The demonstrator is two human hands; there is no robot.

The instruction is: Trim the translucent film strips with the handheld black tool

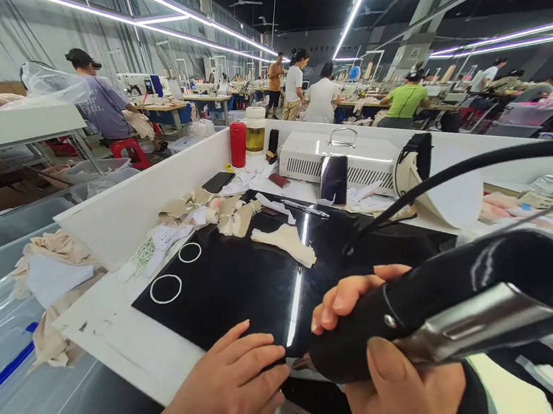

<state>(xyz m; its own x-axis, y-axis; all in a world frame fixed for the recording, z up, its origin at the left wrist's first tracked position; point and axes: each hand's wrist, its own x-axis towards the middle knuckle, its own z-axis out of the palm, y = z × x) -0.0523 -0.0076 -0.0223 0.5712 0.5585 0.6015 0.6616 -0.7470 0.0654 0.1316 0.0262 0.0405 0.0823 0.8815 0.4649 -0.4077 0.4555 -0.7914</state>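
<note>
A black handheld tool slants over the near right part of the black panel, its tip down by the panel's near edge. The right hand has its fingers and thumb wrapped firmly around the tool's body. The left hand is palm down at the panel's near edge, fingers loosely spread, fingertips just beside the tip; whether they press anything there cannot be told.

Work at the tip looks under way. On the panel's far part one pale fabric piece lies loose; tied beige bundles sit at its far left corner. Whether these are finished or waiting, and so how much is left, does not show.

Beyond the panel, on the white desk, stand a vented white box, a propped phone and a red thread cone.
</note>
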